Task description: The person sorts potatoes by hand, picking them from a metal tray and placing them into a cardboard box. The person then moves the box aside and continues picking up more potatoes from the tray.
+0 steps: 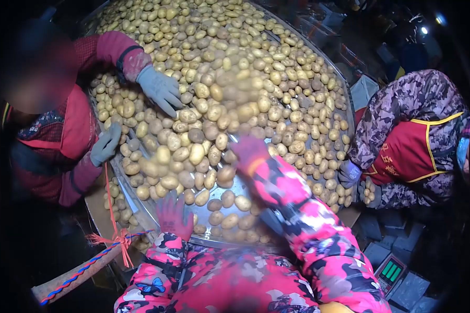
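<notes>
A broad heap of potatoes (197, 154) covers a metal sorting table (240, 187) in front of me. My left hand (175, 216), in a pinkish-red glove, rests at the near edge, its fingers spread beside the closest potatoes. Farther in, my right hand (249, 149) reaches over the heap in a similar glove with an orange cuff. Its fingers are smeared by motion, and whether they hold a potato cannot be made out. Bare metal shows between my two hands, with several loose potatoes (230, 221) on it.
At the left, a co-worker's grey-gloved hands (159, 89) touch the heap. Another person in a red apron (404, 151) works at the right edge. A pole (78, 274) with twisted cord juts out at lower left. A device with a green display (390, 271) sits lower right.
</notes>
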Motion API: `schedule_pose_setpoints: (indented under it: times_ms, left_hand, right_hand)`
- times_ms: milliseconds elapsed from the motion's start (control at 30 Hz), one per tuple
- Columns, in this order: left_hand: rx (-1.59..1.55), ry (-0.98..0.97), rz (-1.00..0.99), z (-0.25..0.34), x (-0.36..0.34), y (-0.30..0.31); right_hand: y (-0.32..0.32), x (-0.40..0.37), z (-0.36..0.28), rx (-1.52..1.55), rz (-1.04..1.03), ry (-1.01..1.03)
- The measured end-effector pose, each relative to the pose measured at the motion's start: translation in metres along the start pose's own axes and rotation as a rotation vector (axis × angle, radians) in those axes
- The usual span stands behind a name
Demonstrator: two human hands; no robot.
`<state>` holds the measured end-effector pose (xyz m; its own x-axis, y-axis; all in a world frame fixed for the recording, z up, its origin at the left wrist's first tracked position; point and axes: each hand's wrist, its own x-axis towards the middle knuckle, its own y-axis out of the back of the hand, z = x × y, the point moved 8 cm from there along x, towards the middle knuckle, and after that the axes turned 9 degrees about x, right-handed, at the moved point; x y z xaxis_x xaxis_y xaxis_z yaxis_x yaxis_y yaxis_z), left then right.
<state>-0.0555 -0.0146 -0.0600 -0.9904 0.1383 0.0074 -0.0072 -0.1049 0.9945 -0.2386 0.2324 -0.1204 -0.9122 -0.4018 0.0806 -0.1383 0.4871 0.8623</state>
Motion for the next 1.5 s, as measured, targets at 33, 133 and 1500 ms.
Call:
schedule_pose_setpoints:
  times_ms: [33, 133, 1500]
  left_hand:
    - [-0.007, -0.002, 0.004, 0.001, 0.0, 0.0]
    - [-0.006, 0.005, 0.017, 0.0, -0.004, -0.002]
    - [-0.476, 0.172, -0.096, -0.009, -0.091, 0.052]
  right_hand:
    - [0.051, -0.017, -0.048, 0.113, -0.21, -0.015]
    - [0.064, -0.082, -0.089, 1.29, -0.475, -0.47]
    - [0.085, -0.178, -0.003, -0.071, 0.208, -0.219]
